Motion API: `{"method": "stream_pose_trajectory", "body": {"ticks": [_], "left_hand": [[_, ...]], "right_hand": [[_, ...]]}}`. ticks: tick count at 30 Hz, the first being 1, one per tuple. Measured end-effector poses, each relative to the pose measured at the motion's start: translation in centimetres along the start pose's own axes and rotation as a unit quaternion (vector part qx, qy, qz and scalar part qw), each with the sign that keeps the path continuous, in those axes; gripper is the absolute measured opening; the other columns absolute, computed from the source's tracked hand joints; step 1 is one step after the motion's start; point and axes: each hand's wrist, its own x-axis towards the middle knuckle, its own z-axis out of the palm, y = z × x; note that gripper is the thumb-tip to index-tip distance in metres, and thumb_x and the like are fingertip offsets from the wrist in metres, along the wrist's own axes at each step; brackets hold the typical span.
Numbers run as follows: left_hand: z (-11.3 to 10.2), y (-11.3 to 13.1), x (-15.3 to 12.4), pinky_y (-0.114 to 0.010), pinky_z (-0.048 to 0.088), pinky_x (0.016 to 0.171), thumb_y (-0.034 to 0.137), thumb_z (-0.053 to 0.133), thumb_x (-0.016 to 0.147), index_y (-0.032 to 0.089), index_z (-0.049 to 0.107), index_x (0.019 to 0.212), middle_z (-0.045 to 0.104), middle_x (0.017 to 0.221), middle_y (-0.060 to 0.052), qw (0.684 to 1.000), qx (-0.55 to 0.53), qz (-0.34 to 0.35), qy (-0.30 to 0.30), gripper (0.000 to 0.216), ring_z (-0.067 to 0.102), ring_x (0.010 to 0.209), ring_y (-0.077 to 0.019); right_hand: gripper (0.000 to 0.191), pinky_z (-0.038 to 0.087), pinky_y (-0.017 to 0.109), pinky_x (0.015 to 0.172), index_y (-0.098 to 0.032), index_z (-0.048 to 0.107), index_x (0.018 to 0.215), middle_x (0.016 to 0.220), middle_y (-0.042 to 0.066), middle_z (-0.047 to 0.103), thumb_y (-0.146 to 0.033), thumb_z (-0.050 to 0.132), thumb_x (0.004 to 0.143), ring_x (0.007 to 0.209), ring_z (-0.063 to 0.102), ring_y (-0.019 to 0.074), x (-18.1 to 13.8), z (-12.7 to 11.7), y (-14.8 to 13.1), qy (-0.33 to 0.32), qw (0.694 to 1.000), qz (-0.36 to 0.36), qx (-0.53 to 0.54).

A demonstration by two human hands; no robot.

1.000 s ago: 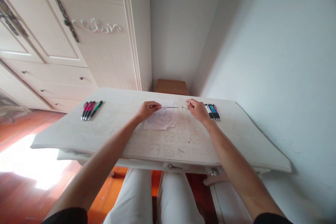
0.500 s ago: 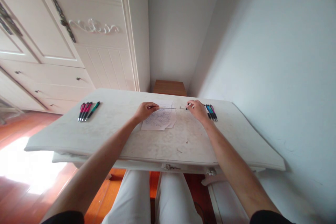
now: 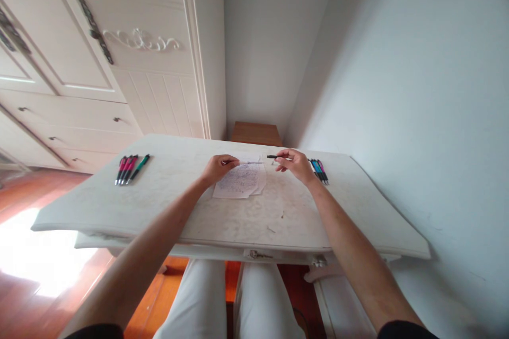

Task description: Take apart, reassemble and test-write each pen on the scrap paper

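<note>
Pinched in the fingers of my left hand (image 3: 225,166) is a thin pen refill (image 3: 255,162), its dark length pointing right above the papers. My right hand (image 3: 293,162) is closed on a short black pen part (image 3: 272,157), which points left near the refill's tip, apart from it. Below my left hand lie scribbled sheets of paper (image 3: 238,181). Just right of my right hand is a group of pens (image 3: 319,171) in blue and purple with black grips. Far to the left, several pink pens (image 3: 126,169) lie beside a green pen (image 3: 139,168).
The white table (image 3: 159,217) has small dark marks near its front edge. A pale wardrobe (image 3: 159,85) stands behind on the left, a wall (image 3: 405,106) runs along the right, and a brown wooden box (image 3: 256,132) sits behind the table.
My right hand has turned the black pen part from hanging downward to pointing left, closer to the refill. My left hand stays almost in place with the refill.
</note>
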Motion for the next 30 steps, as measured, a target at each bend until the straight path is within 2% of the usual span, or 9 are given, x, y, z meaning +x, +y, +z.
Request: {"method": "stream_pose_trajectory", "body": {"ticks": [6,10,30], "left_hand": [[-0.1,0.1,0.0,-0.03,0.053,0.076,0.042,0.065,0.078,0.019,0.075,0.082,0.076,0.088,-0.005,1.0,0.003,-0.003,0.01,0.025,0.068,0.082,-0.0201],[-0.1,0.0,0.0,-0.03,0.053,0.076,0.041,0.065,0.078,0.019,0.075,0.082,0.076,0.088,-0.005,1.0,0.0,-0.005,0.008,0.026,0.068,0.082,-0.0202],[0.1,0.7,-0.3,-0.028,0.052,0.074,0.041,0.063,0.08,0.018,0.075,0.084,0.076,0.088,-0.005,1.0,0.011,0.01,-0.014,0.026,0.068,0.083,-0.0198]], "right_hand": [[0.04,0.055,0.026,0.054,-0.016,0.062,0.09,0.079,0.004,0.069,-0.045,0.078,0.068,0.06,0.07,0.0169,-0.1,0.0,0.5,-0.045,0.998,0.042,0.028],[0.04,0.055,0.026,0.054,-0.017,0.063,0.089,0.08,0.003,0.069,-0.044,0.079,0.066,0.059,0.07,0.0165,-0.1,0.3,0.8,-0.05,0.997,0.051,0.036],[0.038,0.055,0.023,0.051,-0.015,0.065,0.088,0.077,0.003,0.069,-0.044,0.079,0.067,0.056,0.069,0.0149,-0.1,1.7,1.1,-0.062,0.997,0.025,0.036]]}}
